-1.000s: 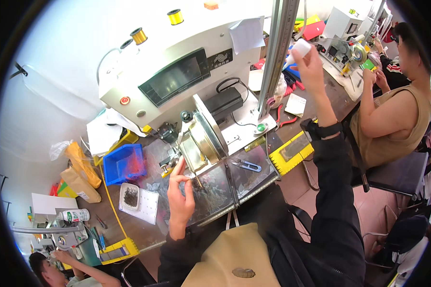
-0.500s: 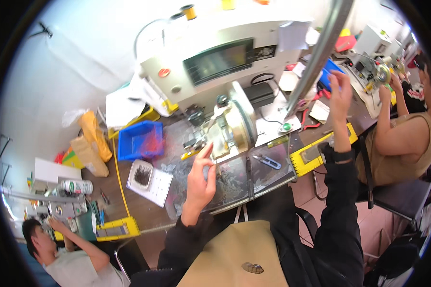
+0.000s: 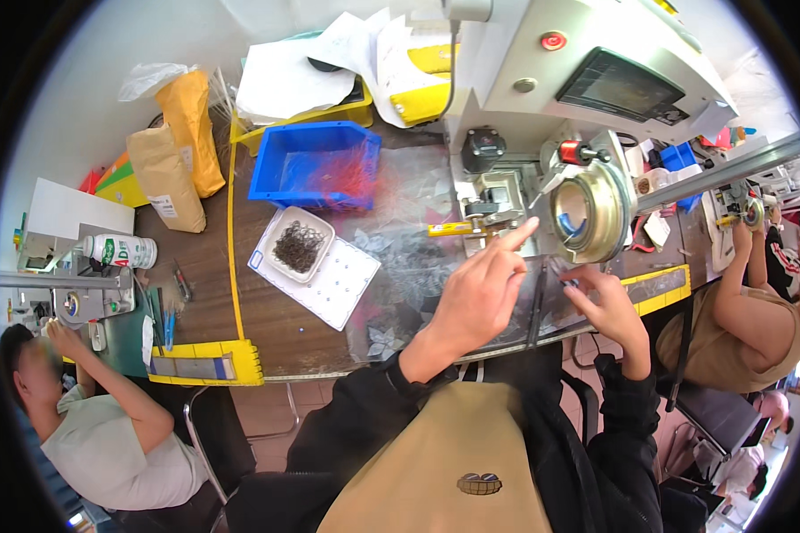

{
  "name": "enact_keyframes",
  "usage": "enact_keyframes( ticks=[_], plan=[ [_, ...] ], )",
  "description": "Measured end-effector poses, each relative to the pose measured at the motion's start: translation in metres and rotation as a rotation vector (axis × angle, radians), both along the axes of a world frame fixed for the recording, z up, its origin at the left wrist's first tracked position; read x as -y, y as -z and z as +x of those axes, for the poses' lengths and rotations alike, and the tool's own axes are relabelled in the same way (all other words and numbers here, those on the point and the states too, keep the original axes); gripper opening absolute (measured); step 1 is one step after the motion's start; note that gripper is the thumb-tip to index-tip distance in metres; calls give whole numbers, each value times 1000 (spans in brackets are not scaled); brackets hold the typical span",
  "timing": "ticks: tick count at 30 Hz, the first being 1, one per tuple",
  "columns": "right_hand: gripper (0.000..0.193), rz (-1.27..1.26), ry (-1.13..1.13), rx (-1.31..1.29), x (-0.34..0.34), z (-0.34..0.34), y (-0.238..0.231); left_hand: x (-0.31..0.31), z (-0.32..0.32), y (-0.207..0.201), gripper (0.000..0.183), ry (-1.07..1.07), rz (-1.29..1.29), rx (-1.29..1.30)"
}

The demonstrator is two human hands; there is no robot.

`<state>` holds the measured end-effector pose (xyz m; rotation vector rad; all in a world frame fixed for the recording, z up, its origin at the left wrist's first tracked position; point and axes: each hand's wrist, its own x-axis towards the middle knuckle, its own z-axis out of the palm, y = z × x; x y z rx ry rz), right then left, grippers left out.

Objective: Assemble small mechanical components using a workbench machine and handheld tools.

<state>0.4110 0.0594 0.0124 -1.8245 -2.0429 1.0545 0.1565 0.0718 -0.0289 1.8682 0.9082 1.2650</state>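
Note:
Just in front of the coil-winding machine [image 3: 587,213] is my left hand [image 3: 482,298], its index finger stretched toward the metal ring and the other fingers loosely bent. Nothing shows in that hand. Lower right of the ring, my right hand [image 3: 612,311] pinches the blue thread snips [image 3: 571,283] at the tabletop. Its fingers hide most of them. A red wire spool [image 3: 580,152] sits above the metal ring [image 3: 566,197]. The small fixture [image 3: 498,197] stands left of the ring. Between my hands a dark rod [image 3: 538,306] lies on the table.
A blue bin [image 3: 271,173] holds fine red wires. Below it, a white dish [image 3: 280,266] of dark coils rests on a dotted white sheet [image 3: 329,298]. Paper bags [image 3: 164,173] stand at left. Co-workers [image 3: 124,426] sit on both sides. A metal bar [image 3: 729,167] crosses at right.
My right hand has come down from its raised place at the right to the snips on the table. My left hand has moved nearer the ring. The view has turned left.

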Motion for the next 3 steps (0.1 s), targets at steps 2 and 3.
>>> enact_keyframes(
  ticks=[2, 3],
  plan=[
    [26, -64, 26, -10, 5, -4, 1, -1, -4, -1, 17, 18, 22, -14],
    [27, -119, 55, -9, 10, -1, 2, 0, -4, -2, 17, 34, -34, -16]
  ],
)
